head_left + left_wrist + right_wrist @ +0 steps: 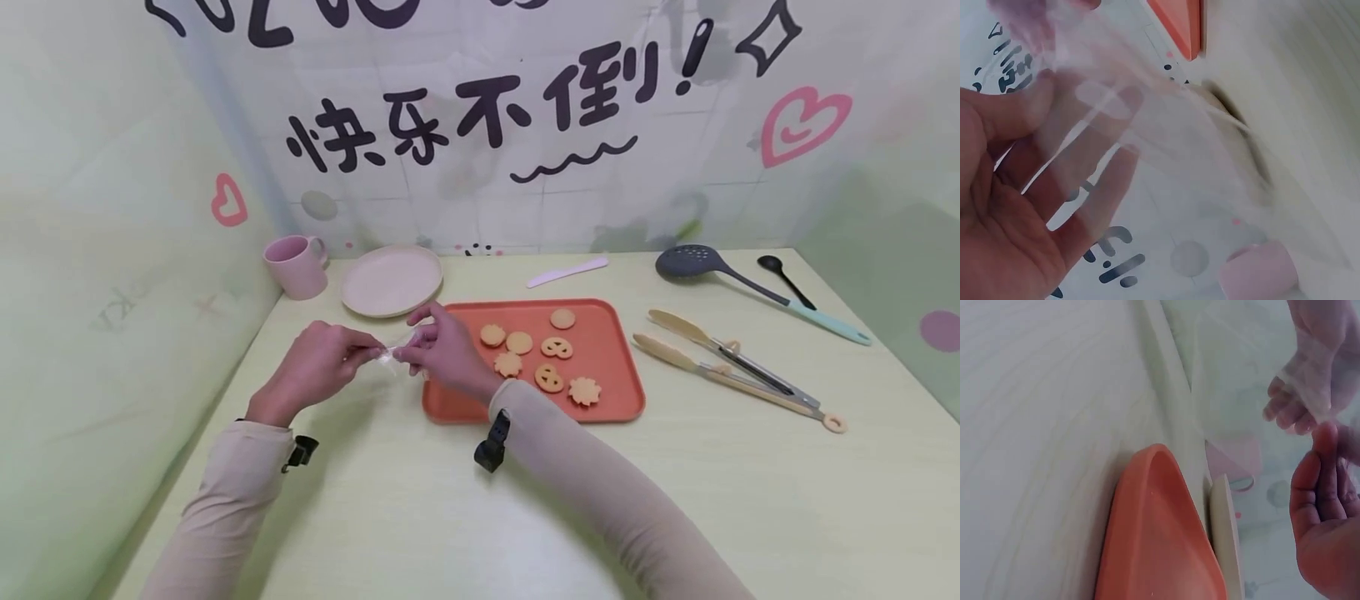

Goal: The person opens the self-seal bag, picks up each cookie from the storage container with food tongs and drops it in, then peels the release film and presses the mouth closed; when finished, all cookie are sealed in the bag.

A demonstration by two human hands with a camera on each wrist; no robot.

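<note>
A clear plastic bag [392, 350] is pinched between the left hand [318, 360] and the right hand [444, 350], above the tabletop [420, 517]. Both hands meet just off the left edge of the orange tray [615, 367] of cookies [549, 377].

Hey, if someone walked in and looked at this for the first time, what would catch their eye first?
Probably the orange tray in the middle of the table, with seven biscuits on it. Just left of it, the left hand and right hand pinch a small clear bag between them above the table. The big black lettering on the back wall also stands out.
</note>
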